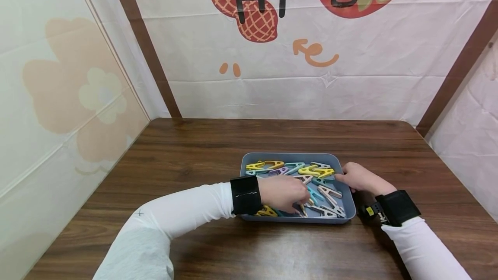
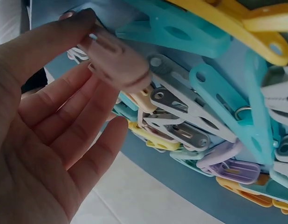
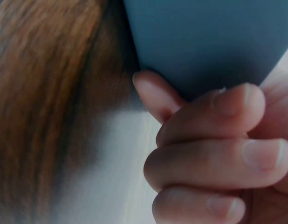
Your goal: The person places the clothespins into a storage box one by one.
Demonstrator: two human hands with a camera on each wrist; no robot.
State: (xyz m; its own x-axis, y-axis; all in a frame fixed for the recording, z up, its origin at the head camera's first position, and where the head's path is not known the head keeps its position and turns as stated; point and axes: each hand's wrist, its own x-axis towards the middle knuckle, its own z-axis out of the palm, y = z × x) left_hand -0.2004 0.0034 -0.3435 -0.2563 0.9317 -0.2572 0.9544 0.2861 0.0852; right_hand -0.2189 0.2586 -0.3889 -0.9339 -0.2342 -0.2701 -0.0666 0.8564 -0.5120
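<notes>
My left hand [image 1: 284, 192] reaches into a blue-grey plastic tray [image 1: 352, 204] of clothespins. In the left wrist view, its thumb and forefinger pinch a pinkish-beige clothespin [image 2: 118, 63], while the other fingers stretch out below. Around it lie a turquoise clothespin [image 2: 179, 32], a grey clothespin [image 2: 195, 100], a purple clothespin [image 2: 232, 168] and several yellow ones. At the tray's right side, my right hand [image 1: 359, 177] grips the wall near the far corner. Its fingers [image 3: 218, 161] are curled against the tray in the right wrist view; the thumb is hidden there.
A dark wood-grain table [image 1: 194, 154] bears the tray. Behind it hangs a white printed cloth [image 1: 186, 55], with another cloth [image 1: 58, 120] along the left side. Black bands circle both wrists, with a small device [image 1: 373, 211] hanging under the right one.
</notes>
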